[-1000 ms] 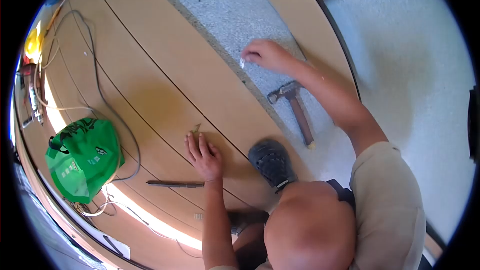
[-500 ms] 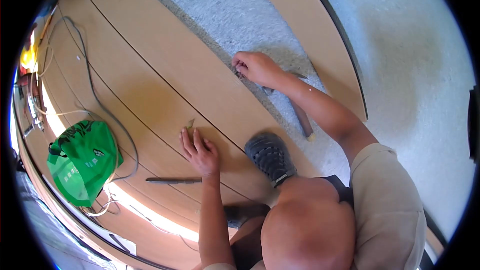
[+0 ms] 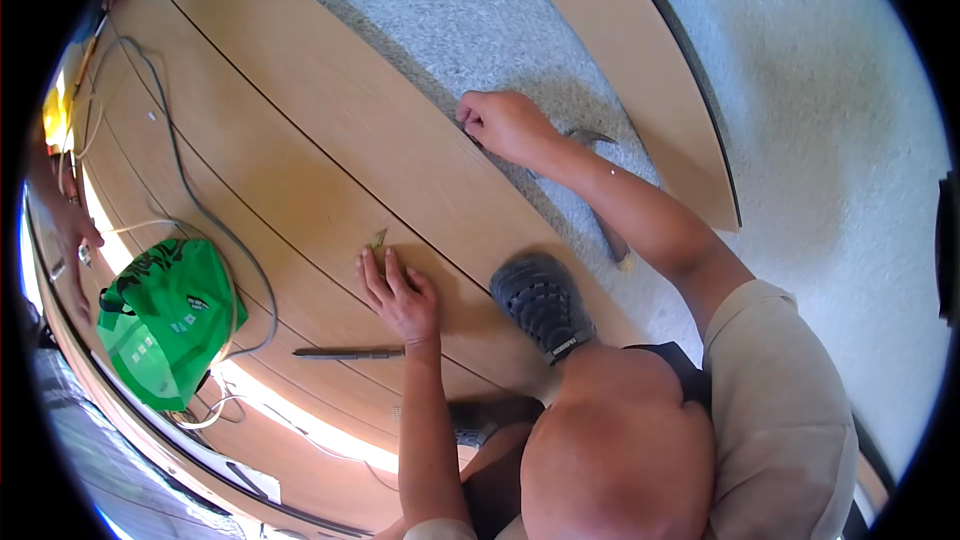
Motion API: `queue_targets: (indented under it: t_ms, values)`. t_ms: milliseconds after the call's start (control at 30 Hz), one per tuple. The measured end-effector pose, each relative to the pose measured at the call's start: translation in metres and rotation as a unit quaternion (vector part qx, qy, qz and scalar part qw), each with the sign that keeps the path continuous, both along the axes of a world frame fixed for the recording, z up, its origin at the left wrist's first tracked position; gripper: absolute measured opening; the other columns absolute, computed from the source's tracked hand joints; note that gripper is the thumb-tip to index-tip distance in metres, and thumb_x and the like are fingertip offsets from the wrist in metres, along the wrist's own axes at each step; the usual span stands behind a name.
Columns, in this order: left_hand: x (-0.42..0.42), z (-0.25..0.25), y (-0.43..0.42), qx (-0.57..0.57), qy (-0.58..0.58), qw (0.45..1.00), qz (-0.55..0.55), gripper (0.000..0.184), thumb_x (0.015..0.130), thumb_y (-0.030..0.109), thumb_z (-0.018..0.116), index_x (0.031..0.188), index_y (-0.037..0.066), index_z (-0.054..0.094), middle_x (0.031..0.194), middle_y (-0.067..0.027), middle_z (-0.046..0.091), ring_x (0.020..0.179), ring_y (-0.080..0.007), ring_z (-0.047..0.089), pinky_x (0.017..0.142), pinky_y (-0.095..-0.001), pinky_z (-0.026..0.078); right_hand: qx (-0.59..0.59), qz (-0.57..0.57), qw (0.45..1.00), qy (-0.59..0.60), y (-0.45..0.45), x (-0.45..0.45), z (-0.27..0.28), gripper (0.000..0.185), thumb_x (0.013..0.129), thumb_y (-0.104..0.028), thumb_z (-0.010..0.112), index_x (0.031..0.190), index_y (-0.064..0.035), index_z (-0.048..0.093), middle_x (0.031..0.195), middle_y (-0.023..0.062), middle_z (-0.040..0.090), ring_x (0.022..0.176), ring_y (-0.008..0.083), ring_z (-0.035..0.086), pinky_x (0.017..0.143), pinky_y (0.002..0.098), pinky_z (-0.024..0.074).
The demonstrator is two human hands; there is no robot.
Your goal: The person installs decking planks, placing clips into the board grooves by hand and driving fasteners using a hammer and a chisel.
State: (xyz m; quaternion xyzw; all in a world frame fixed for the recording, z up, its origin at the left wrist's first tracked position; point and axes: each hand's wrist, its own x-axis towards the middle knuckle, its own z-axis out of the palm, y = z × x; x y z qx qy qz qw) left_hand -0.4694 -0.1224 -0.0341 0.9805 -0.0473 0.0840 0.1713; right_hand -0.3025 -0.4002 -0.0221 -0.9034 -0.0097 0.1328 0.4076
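My left hand (image 3: 402, 298) rests on the wood-look planks (image 3: 300, 170) with its fingers apart. Just beyond its fingertips lies a small pointed, greenish piece (image 3: 379, 238). My right hand (image 3: 508, 127) is closed at the edge of the outermost plank, beside the strip of rough concrete (image 3: 430, 20). Whatever its curled fingers hold is hidden. Partly covered by my right forearm, a hammer (image 3: 613, 240) lies on the concrete, its curved claw showing past the arm. A dark, slim metal bar, like a chisel or bit (image 3: 348, 353), lies left of my left wrist.
A green bag (image 3: 170, 330) sits at the left, with a grey cable (image 3: 180, 160) looping around it. Another person's hand (image 3: 75, 228) is at the left edge. My dark shoe (image 3: 540, 302) stands on the planks. Another plank (image 3: 620, 40) lies across the concrete.
My right hand has shifted slightly up and left along the plank edge. Another person's hand has come into view at the left, near the bag. My left hand stays nearly still.
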Motion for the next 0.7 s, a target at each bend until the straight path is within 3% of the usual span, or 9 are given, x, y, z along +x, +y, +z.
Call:
queue_targets:
  t_ms: [267,367,433,500,567,633,667,700]
  values:
    - [0.000,0.002,-0.002,0.000,0.006,1.000,-0.001,0.040,0.093,0.009,0.059,0.132,0.001,0.062,0.149,-0.0231,0.050,0.138,-0.0458,0.047,0.113,-0.0547,0.040,0.023,-0.071,0.996,0.038,-0.021,-0.007,0.000,0.014,0.087,-0.008,0.065,0.099,-0.0033,0.071,0.089,0.0169,0.074,0.082,0.0364,0.072,0.073,0.0459,0.0555]
    - [-0.001,0.001,-0.001,0.003,0.011,1.000,-0.002,0.041,0.092,0.009,0.059,0.133,0.001,0.061,0.149,-0.0233,0.050,0.137,-0.0458,0.047,0.113,-0.0552,0.040,-0.049,-0.086,0.995,-0.018,-0.034,-0.008,-0.010,0.019,0.087,-0.008,0.069,0.105,-0.0027,0.070,0.091,0.0148,0.076,0.084,0.0309,0.074,0.075,0.0396,0.0573]
    - [-0.002,0.000,0.002,-0.013,0.020,1.000,-0.004,0.044,0.090,0.011,0.061,0.133,0.003,0.062,0.149,-0.0227,0.050,0.138,-0.0454,0.047,0.114,-0.0555,0.040,-0.041,-0.149,0.986,-0.060,-0.040,-0.004,-0.018,0.020,0.090,-0.008,0.069,0.109,-0.0032,0.069,0.095,0.0165,0.076,0.088,0.0308,0.075,0.078,0.0390,0.0578]
    - [-0.009,-0.003,0.007,-0.023,0.038,0.999,0.007,0.050,0.084,0.012,0.064,0.134,0.006,0.062,0.151,-0.0213,0.050,0.141,-0.0438,0.045,0.115,-0.0558,0.040,-0.007,-0.203,0.976,-0.079,-0.040,-0.016,-0.005,0.023,0.092,-0.007,0.070,0.115,-0.0032,0.069,0.110,0.0164,0.073,0.100,0.0295,0.073,0.085,0.0386,0.0576]
    - [-0.021,-0.002,0.011,-0.047,0.057,0.997,0.016,0.054,0.082,0.011,0.064,0.135,0.007,0.061,0.151,-0.0207,0.050,0.143,-0.0424,0.043,0.117,-0.0555,0.038,-0.115,-0.160,0.971,-0.132,-0.043,-0.038,0.000,0.020,0.093,-0.007,0.069,0.113,-0.0029,0.069,0.107,0.0141,0.073,0.098,0.0266,0.072,0.087,0.0366,0.0570]
    - [-0.016,0.000,0.008,-0.048,0.070,0.996,0.032,0.052,0.083,0.010,0.064,0.135,0.006,0.061,0.151,-0.0210,0.049,0.144,-0.0425,0.042,0.118,-0.0551,0.037,-0.067,-0.119,0.973,-0.187,-0.039,-0.042,-0.014,0.013,0.094,-0.005,0.068,0.106,-0.0012,0.066,0.096,0.0143,0.067,0.087,0.0273,0.067,0.078,0.0358,0.0544]
    - [-0.011,-0.003,0.007,-0.055,0.059,0.996,0.033,0.050,0.084,0.010,0.064,0.134,0.005,0.061,0.152,-0.0212,0.049,0.144,-0.0425,0.042,0.118,-0.0549,0.036,-0.036,-0.136,0.975,-0.174,-0.044,-0.074,0.006,0.010,0.096,-0.004,0.067,0.106,-0.0008,0.066,0.095,0.0141,0.066,0.085,0.0280,0.066,0.076,0.0362,0.0536]
    - [-0.013,0.003,0.008,-0.074,0.066,0.994,0.034,0.049,0.085,0.011,0.064,0.134,0.005,0.061,0.152,-0.0213,0.048,0.143,-0.0425,0.042,0.119,-0.0546,0.036,-0.057,-0.120,0.981,-0.142,-0.044,-0.095,0.016,0.009,0.100,-0.007,0.063,0.106,-0.0017,0.067,0.099,0.0129,0.069,0.092,0.0263,0.069,0.080,0.0362,0.0552]
